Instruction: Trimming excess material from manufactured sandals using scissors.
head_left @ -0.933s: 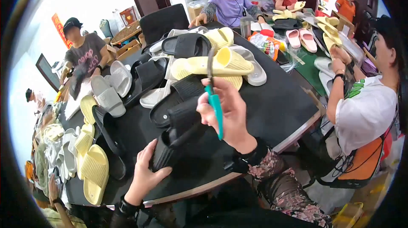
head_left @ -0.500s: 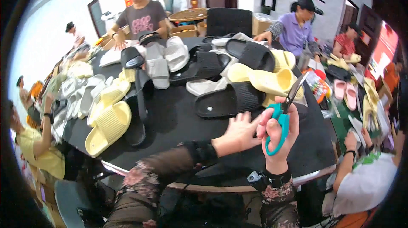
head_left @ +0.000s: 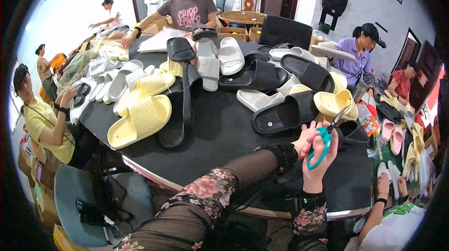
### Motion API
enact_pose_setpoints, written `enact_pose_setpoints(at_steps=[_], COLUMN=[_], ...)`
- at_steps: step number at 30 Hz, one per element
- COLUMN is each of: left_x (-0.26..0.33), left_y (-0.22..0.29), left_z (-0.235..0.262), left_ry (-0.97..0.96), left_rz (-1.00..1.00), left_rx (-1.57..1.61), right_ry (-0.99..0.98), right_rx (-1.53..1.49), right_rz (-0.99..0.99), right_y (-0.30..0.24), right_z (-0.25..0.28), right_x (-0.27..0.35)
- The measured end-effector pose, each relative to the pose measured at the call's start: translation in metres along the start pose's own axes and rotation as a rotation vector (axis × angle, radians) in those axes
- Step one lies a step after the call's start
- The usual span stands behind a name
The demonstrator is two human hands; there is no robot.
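My right hand (head_left: pixel 320 160) is closed round the teal handles of a pair of scissors (head_left: pixel 319 154), whose dark blades point up and to the right. Close beside it, my left hand (head_left: pixel 305 139) reaches across with fingers stretched out, partly hidden by the right hand and scissors. Its fingertips lie at the edge of a black slipper (head_left: pixel 276 119) and just below a yellow slipper (head_left: pixel 337 103); whether they touch either I cannot tell. Another dark slipper (head_left: pixel 354 132) shows behind the scissors.
Black, white, grey and yellow slippers cover the far part of the black table (head_left: pixel 220 143). A ribbed yellow slipper (head_left: pixel 142 122) lies at the left. A grey chair (head_left: pixel 79 204) stands at the near left. Several people work around, one in purple (head_left: pixel 353 52) at the far right.
My view has swung left, so the table sits further right. My left hand has moved right, against my right hand. The scissors stay in my right hand. A co-worker now lifts a pale slipper.
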State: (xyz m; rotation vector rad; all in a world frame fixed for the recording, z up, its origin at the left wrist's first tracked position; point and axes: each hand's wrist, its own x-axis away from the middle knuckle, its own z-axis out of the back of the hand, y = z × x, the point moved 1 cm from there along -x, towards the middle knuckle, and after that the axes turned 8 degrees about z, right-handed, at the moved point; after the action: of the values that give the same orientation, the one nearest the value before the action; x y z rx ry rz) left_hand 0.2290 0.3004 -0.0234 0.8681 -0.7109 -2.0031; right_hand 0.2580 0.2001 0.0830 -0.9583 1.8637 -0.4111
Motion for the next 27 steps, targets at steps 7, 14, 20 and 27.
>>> enact_pose_setpoints(at_steps=[7,14,20,27], left_x=[0.022,0.097,0.211,0.362], left_y=[0.019,0.045,0.026,-0.055], left_z=[0.043,0.172,0.335,0.445], left_ry=[-0.108,0.191,0.581,0.499], left_rz=[-0.091,-0.228,0.365,0.807], left_rx=[-0.395,-0.364,-0.522,-0.407], right_ry=[0.021,0.009,-0.010,-0.068], right_rx=[0.029,-0.014,-0.002,0.066], right_rz=[-0.035,-0.142,-0.233,-0.251], right_y=[0.008,0.007,0.010,0.015], right_z=[0.014,0.003,-0.003,-0.005], right_x=[0.002,0.005,0.010,0.013])
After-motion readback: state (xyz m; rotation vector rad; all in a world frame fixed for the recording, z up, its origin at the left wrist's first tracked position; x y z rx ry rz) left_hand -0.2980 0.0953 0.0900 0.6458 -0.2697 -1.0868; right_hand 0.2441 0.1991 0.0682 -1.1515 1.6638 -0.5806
